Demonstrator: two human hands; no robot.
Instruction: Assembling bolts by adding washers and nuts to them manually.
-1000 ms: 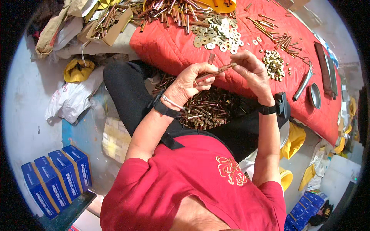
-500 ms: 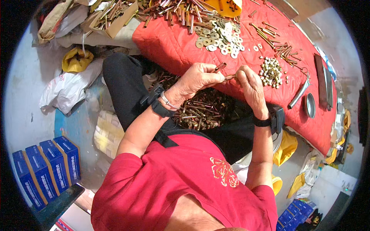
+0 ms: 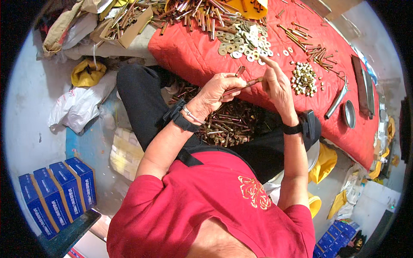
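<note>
My left hand (image 3: 216,91) is closed round a slim coppery metal rod (image 3: 246,85), which slants up to the right. A short hollow metal tube (image 3: 241,71) also pokes up from its fingers. At the rod's right end is my right hand (image 3: 277,88), its index finger stretched out and its thumb and other fingers curled against the tip. What sits on that tip is too small to make out. Beyond the hands, flat round washers (image 3: 245,41) lie heaped on a red quilted cloth (image 3: 189,53). A pile of small nuts (image 3: 303,79) lies right of my right hand.
Many metal rods (image 3: 228,124) fill the space between my legs. Loose tubes (image 3: 202,17) and a cardboard box (image 3: 133,32) of them lie at the back. Bolts (image 3: 320,56), a small grey dish (image 3: 349,114) and dark bars (image 3: 363,88) sit right. Blue boxes (image 3: 58,193) stand left.
My right hand's index finger has straightened and points up and away. More of the rod shows between my hands, and my left hand has shifted slightly left.
</note>
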